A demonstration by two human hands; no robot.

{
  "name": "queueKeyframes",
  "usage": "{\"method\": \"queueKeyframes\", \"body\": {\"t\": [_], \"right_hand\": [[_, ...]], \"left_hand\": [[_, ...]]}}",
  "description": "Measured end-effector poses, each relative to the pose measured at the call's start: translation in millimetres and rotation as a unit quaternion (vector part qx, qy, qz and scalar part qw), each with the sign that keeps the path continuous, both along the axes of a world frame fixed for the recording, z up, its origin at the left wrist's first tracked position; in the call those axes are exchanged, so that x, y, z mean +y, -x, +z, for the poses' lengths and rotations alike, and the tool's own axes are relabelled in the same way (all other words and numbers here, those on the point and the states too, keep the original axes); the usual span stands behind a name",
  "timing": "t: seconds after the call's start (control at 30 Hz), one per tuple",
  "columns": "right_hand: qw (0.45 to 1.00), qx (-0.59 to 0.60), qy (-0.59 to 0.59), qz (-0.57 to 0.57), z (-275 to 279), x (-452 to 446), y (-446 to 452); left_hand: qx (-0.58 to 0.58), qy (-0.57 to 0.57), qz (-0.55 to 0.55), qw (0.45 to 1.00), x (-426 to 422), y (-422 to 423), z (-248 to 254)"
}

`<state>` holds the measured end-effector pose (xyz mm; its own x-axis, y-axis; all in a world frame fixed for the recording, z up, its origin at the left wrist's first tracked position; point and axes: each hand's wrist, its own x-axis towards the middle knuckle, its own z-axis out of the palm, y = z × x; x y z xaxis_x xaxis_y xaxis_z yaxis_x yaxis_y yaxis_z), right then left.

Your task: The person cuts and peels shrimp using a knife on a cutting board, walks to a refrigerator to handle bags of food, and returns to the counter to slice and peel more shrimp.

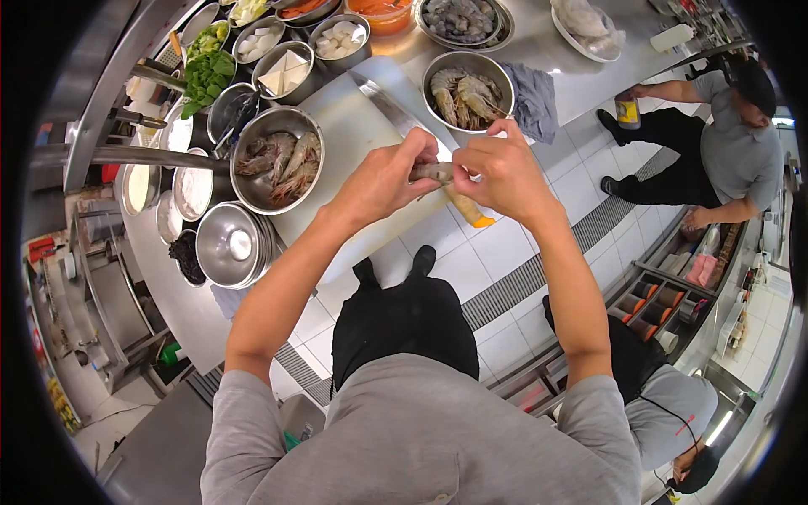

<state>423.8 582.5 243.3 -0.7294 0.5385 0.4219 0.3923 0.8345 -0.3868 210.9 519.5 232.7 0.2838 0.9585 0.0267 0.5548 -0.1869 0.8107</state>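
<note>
My left hand (383, 178) and my right hand (502, 174) meet over the front edge of the cutting board, both pinching a greyish prawn (432, 172). Fingers cover part of the prawn. Below it a large knife (391, 105) lies on the white cutting board (337, 126); a pale handle with an orange end shows under my right hand. Just beyond my right hand stands a steel bowl (427, 101) with several whole prawns (467, 94). Left of my left hand, another steel bowl (238, 187) holds more prawns (295, 164).
Stacked steel bowls (220, 252) stand at the left. Containers of white pieces (338, 39), pale triangles (284, 76) and green leaves (206, 80) line the back. A grey cloth (532, 101) lies right of the prawn bowl. Two co-workers (736, 139) are at the right.
</note>
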Motion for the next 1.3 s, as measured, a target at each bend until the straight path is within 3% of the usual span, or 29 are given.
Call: {"method": "queueKeyframes", "body": {"t": [0.23, 0.3, 0.4, 0.47, 0.5, 0.57, 0.6, 0.67, 0.7, 0.8, 0.83, 0.97, 1.03, 1.13, 1.23, 1.27, 1.3], "right_hand": [[0.996, 0.027, 0.063, -0.050, -1.5, -6.8, -14.3], [0.987, 0.091, 0.083, -0.100, -2.0, -8.9, -21.5], [0.974, 0.113, 0.100, -0.170, -5.6, -14.0, -37.4], [0.972, 0.106, 0.099, -0.185, -17.6, -18.4, -50.5], [0.970, 0.098, 0.099, -0.199, -23.5, -21.2, -54.8], [0.968, 0.100, 0.099, -0.205, -30.1, -29.7, -60.1], [0.967, 0.103, 0.100, -0.211, -32.8, -33.7, -62.7], [0.964, 0.097, 0.110, -0.220, -42.4, -41.9, -69.0], [0.962, 0.091, 0.123, -0.227, -43.5, -44.5, -71.8], [0.962, 0.085, 0.102, -0.240, -38.4, -47.5, -77.0], [0.962, 0.077, 0.108, -0.238, -37.0, -46.5, -81.6], [0.958, 0.048, 0.120, -0.257, -43.7, -37.5, -90.0], [0.967, 0.033, 0.125, -0.221, -42.9, -35.7, -79.0], [0.980, 0.013, 0.098, -0.175, -56.8, -38.4, -55.9], [0.981, -0.008, 0.110, -0.159, -69.6, -50.8, -18.8], [0.974, -0.065, 0.126, -0.179, -66.3, -55.9, -4.4], [0.962, -0.123, 0.141, -0.199, -64.5, -58.5, 4.0]], "left_hand": [[-0.048, 0.000, 0.017, 0.999, 4.1, -5.0, -7.8], [-0.061, -0.008, 0.020, 0.998, 11.2, -9.1, -10.9], [-0.134, -0.001, 0.097, 0.986, 39.4, -15.1, -20.1], [-0.259, -0.011, 0.178, 0.949, 74.7, -20.1, -31.2], [-0.260, -0.012, 0.177, 0.949, 91.2, -26.1, -32.2], [-0.248, 0.022, 0.338, 0.907, 121.0, -38.3, -33.6], [-0.249, 0.020, 0.337, 0.908, 131.7, -39.8, -41.8], [-0.005, 0.001, 0.321, 0.947, 144.1, -42.7, -70.3], [0.053, -0.009, 0.273, 0.961, 143.7, -41.2, -77.6], [0.085, -0.073, 0.198, 0.974, 130.1, -39.0, -79.1], [0.035, -0.158, 0.169, 0.972, 120.2, -34.7, -74.7], [0.000, -0.123, 0.195, 0.973, 54.4, 9.6, -12.9], [0.065, -0.088, 0.260, 0.959, 21.0, 61.1, 0.7], [0.198, -0.069, 0.323, 0.923, -10.8, 147.7, -23.2], [0.255, -0.002, 0.282, 0.925, -28.4, 187.3, -57.3], [0.282, 0.029, 0.255, 0.924, -30.8, 193.5, -68.2], [0.285, -0.031, 0.230, 0.930, -31.8, 189.5, -74.0]]}}
